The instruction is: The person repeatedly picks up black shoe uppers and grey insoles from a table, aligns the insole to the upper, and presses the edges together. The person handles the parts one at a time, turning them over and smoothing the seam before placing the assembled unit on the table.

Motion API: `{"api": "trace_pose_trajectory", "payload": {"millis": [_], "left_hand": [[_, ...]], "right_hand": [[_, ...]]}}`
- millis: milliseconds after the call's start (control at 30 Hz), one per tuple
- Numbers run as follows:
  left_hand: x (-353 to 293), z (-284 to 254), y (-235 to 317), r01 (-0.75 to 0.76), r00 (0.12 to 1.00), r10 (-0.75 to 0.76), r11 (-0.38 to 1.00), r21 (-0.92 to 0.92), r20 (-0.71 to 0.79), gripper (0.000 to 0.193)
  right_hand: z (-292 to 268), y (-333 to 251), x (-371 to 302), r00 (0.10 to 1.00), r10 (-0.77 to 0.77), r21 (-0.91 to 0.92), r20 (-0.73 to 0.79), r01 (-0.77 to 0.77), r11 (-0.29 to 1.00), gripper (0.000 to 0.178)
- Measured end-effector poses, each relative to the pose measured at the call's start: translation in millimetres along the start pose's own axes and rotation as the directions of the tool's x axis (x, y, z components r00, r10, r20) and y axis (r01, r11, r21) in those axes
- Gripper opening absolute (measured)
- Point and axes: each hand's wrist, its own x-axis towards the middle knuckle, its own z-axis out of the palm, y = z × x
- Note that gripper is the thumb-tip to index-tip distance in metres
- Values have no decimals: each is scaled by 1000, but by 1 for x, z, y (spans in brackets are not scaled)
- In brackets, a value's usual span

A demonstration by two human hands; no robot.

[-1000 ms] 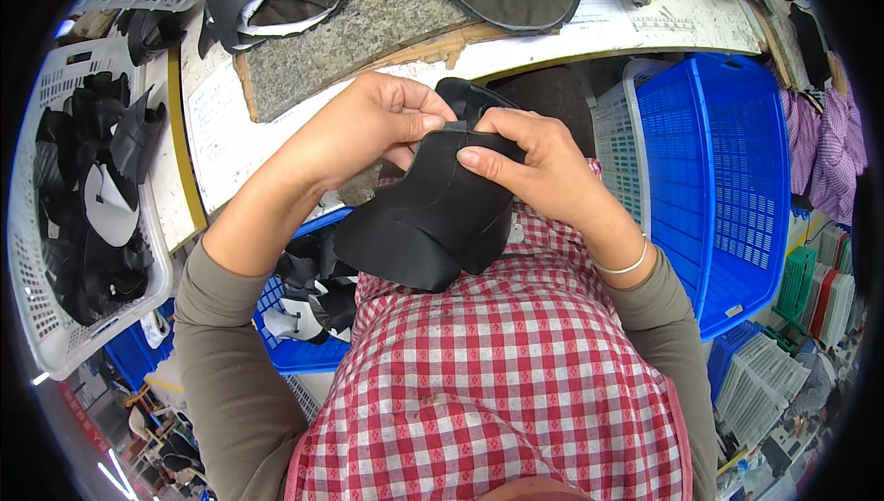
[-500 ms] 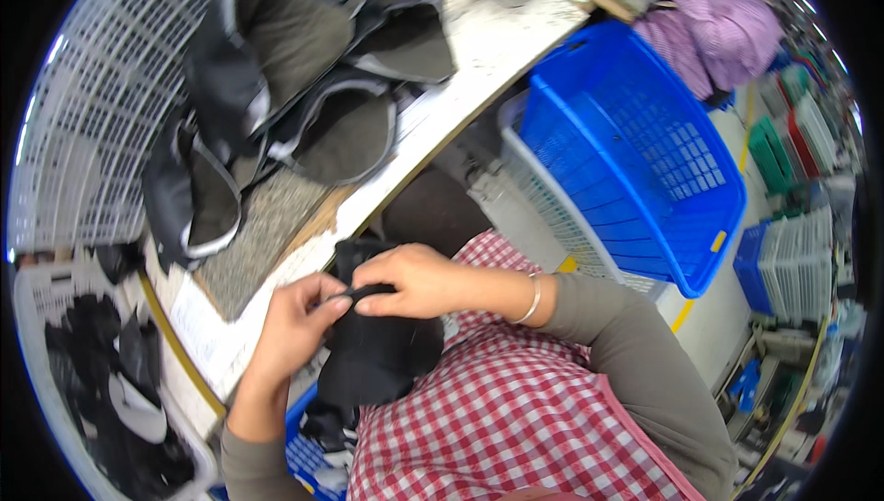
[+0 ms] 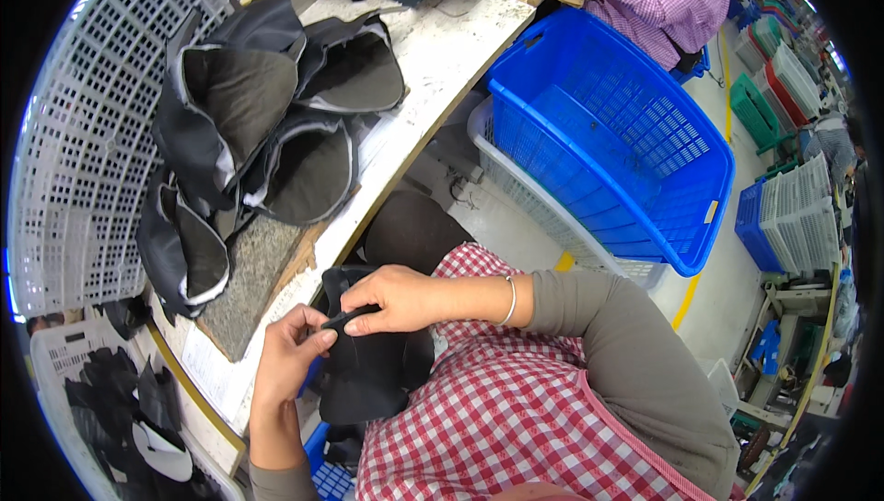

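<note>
A black shoe upper (image 3: 366,383) hangs in front of my checked apron, its top edge pinched between both hands. My left hand (image 3: 289,354) is closed, thumb and forefinger gripping one end of that edge. My right hand (image 3: 394,301) lies over the upper from the other side, its fingers closed on the same folded edge. The two hands almost touch. Several black uppers with grey lining (image 3: 241,100) are heaped on the worktable to the left, their openings facing up.
The white worktable (image 3: 414,68) slants across the upper left, bearing a worn grey board (image 3: 241,271). A tall white crate (image 3: 83,160) stands at its left. Another pale crate (image 3: 55,354) holds black pieces. A blue basket (image 3: 589,160) stands to the right; beyond it sits a person in a checked shirt (image 3: 658,4).
The view has shifted, so the hands and upper appear slightly lower. Both hands still pinch the upper's edge, and the person beyond has leaned into a different pose.
</note>
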Motion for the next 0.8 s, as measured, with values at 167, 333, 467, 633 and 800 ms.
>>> {"api": "trace_pose_trajectory", "payload": {"millis": [167, 333, 467, 633, 800], "left_hand": [[-2, 20, -1, -144, 967, 178, 972, 186, -182, 12], [-1, 33, -16, -357, 785, 577, 720, 595, -228, 13], [7, 20, -27, -225, 967, 228, 974, 39, -114, 15], [21, 1, -8, -145, 982, 148, 989, -28, 122, 13], [27, -2, 8, -185, 974, 162, 972, 141, 161, 12]], "right_hand": [[3, -1, -2, 998, 4, -56, -59, -7, 998, 27], [1, -1, -5, 988, 115, 84, -107, -106, 991, 20], [1, -6, -2, 984, 174, 72, -41, -171, 983, 23], [3, -16, -1, 985, 174, -24, -14, -175, 984, 28], [9, -13, -1, 985, 169, -20, -18, -169, 985, 30]]}}
